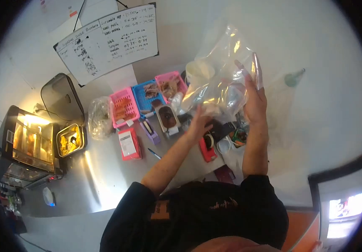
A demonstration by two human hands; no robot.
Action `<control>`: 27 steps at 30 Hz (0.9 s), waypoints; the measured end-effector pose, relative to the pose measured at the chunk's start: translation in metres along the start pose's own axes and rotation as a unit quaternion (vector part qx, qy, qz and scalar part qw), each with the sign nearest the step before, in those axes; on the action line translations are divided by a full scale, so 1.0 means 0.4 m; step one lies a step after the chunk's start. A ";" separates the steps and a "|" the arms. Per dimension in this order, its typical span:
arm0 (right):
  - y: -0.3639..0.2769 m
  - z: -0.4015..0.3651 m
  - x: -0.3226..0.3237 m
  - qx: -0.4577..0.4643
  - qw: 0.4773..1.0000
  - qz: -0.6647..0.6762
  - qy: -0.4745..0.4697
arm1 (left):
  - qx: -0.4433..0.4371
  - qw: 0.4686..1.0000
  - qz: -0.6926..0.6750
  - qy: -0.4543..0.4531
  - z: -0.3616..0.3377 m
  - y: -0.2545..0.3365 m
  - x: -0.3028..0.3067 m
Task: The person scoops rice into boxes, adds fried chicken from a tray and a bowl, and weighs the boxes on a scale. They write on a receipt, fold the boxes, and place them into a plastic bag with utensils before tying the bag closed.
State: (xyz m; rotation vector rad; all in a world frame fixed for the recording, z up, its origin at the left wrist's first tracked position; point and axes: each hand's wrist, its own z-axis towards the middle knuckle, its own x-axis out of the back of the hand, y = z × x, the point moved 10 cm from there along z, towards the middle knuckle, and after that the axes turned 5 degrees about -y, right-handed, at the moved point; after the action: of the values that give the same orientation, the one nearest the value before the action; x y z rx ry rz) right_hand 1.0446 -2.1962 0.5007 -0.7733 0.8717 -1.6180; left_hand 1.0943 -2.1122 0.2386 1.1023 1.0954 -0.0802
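Note:
A large clear plastic bag (227,63) hangs spread out over the far right of the counter, shiny and wrinkled. My right hand (254,103) grips its right side, with fingers pointing up along the film. Just below the bag's lower left edge is my left hand (197,128), fingers apart and nothing held in them. Under and around the hands lie a red tape dispenser (208,149) and a metal container with dark contents (167,117). A pale tub (200,72) stands behind the bag, partly covered by it.
Pink (124,107) and blue baskets (148,93) with packets line the wall. Nearer are a red box (129,144), a purple dispenser (149,131) and a pen (154,153). A lit display warmer (27,145) and an open food tray (70,140) stand left. A whiteboard (109,44) hangs above.

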 end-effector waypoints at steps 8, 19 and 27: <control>0.105 -0.446 0.028 -0.123 0.926 0.256 0.250 | -0.135 0.982 0.125 0.041 -0.365 0.134 0.023; 0.076 -0.896 -0.344 -0.174 0.949 -0.257 0.056 | -0.117 0.875 0.468 -0.038 -0.734 -0.038 -0.019; -0.049 -0.975 -0.055 -0.136 0.853 -0.480 0.151 | -0.104 0.911 0.395 0.066 -0.795 0.134 0.242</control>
State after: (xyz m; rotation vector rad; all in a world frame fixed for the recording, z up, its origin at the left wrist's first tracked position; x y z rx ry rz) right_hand 0.7105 -2.1146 0.3143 -1.3048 1.0177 -2.5846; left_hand 0.9602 -1.8060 0.1974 1.2927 0.6824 0.7447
